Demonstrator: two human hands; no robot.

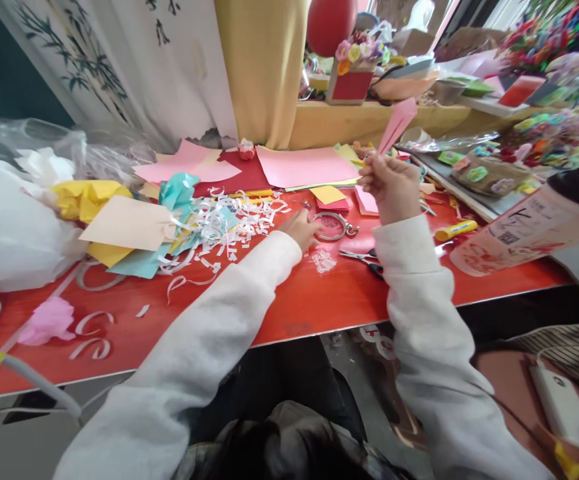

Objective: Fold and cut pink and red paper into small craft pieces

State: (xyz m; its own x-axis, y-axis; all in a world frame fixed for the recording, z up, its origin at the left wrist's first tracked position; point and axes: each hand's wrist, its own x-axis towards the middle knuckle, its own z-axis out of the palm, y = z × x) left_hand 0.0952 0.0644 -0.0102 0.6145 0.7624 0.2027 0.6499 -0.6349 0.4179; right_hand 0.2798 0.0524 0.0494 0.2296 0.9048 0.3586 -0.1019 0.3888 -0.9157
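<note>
Raised above the table, my right hand [390,187] pinches a folded piece of pink paper [399,123], which points up and to the right. My left hand [300,230] rests low over the red table [319,303], its fingers a little apart and nothing visible in them. Just right of those fingers lies a round metal ring [343,230] with a short chain. Between my arms are scissors [364,257] and a small pile of white bits [324,261]. Yellow and red paper squares [328,195] are stacked beyond the ring, and pink squares [366,200] lie beside them.
Shredded white paper strips [234,223] and coloured sheets [126,227] cover the left side. Large pink paper [306,167] lies at the back. A tilted cup with a black lid [524,223] and a yellow glue stick [456,231] are at right. Craft flowers crowd the shelf [309,123].
</note>
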